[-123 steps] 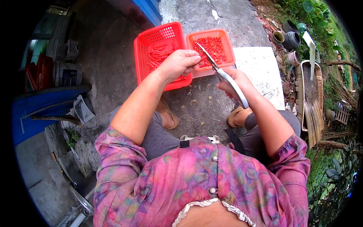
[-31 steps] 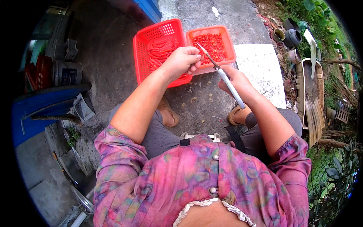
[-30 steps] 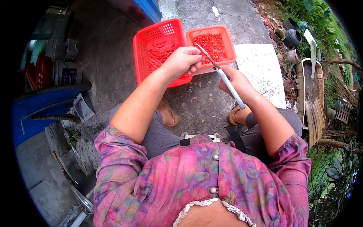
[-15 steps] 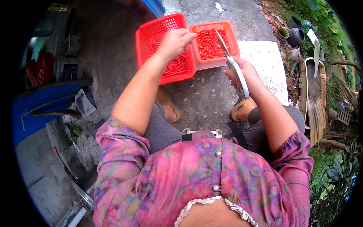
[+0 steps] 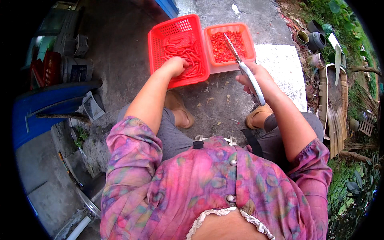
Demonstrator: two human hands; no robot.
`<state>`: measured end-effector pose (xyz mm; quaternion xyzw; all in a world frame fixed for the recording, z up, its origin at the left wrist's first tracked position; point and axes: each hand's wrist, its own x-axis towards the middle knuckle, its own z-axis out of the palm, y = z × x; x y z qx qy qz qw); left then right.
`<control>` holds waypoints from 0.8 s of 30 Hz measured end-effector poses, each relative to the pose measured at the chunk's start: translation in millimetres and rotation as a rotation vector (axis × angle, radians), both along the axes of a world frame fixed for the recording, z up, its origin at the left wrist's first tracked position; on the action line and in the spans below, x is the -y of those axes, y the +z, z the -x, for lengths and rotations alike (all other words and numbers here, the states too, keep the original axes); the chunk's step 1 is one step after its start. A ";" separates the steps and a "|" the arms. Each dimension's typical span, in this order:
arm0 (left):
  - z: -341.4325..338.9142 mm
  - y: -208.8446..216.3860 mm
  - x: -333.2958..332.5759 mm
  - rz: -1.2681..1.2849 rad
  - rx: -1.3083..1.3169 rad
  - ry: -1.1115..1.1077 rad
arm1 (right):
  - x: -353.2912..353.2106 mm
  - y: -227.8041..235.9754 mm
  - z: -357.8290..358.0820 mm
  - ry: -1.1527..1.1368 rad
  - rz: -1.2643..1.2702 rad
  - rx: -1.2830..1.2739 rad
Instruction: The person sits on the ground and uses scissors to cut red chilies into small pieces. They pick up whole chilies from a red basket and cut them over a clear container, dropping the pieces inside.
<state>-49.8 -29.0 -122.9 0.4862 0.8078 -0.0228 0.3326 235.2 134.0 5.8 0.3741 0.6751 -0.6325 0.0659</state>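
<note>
In the red basket [image 5: 156, 48], left hand [image 5: 175, 66] apparently selecting whole chillies [image 5: 190, 54], grip unclear; right hand [image 5: 262, 77] clasps scissors [image 5: 247, 72]. Next: pinch one.

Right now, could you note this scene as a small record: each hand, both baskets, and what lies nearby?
Left hand: at the chillies in the red basket; whether it grips one is unclear
Right hand: holds the scissors, blades pointing over the orange basket
Red basket: long, whole red chillies
Orange basket: small red pieces; sits to the right of the red basket
Nearby: white panel right of the orange basket; dark pot farther right
</note>
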 end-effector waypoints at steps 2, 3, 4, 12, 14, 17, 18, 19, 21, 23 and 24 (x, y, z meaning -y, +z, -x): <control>2.3 6.5 -7.3 -0.225 0.050 0.147 | -0.1 2.5 -0.4 -0.004 -0.005 0.018; 3.4 15.6 -11.4 -0.304 -0.016 0.149 | -0.4 6.3 -0.4 -0.010 -0.010 0.033; 5.6 25.1 -16.1 -0.383 -0.082 0.151 | -1.0 8.2 -0.7 -0.016 -0.015 0.049; 33.5 7.9 3.5 -0.104 -0.079 0.287 | 0.4 5.1 0.7 0.033 -0.027 0.024; 22.2 -1.0 5.6 -0.029 -0.048 0.264 | 0.6 4.4 0.4 0.036 -0.032 0.023; -6.1 5.0 -5.2 0.012 -0.189 0.159 | 0.5 5.8 -0.2 0.038 -0.047 0.031; -14.0 12.6 -8.7 0.049 -0.226 0.147 | 1.1 7.7 -0.2 0.040 -0.047 0.030; -15.6 11.2 -7.7 -0.001 -0.233 0.146 | 1.4 8.6 -0.1 0.042 -0.048 0.029; -20.8 10.3 -6.5 -0.104 -0.245 0.143 | 1.0 8.3 0.0 0.058 -0.042 0.039; -29.4 16.4 -10.1 -0.078 -0.217 0.076 | 0.8 8.1 -0.2 0.068 -0.048 0.040; -32.5 20.3 -11.9 -0.064 -0.203 0.043 | 1.1 8.2 -0.1 0.069 -0.057 0.037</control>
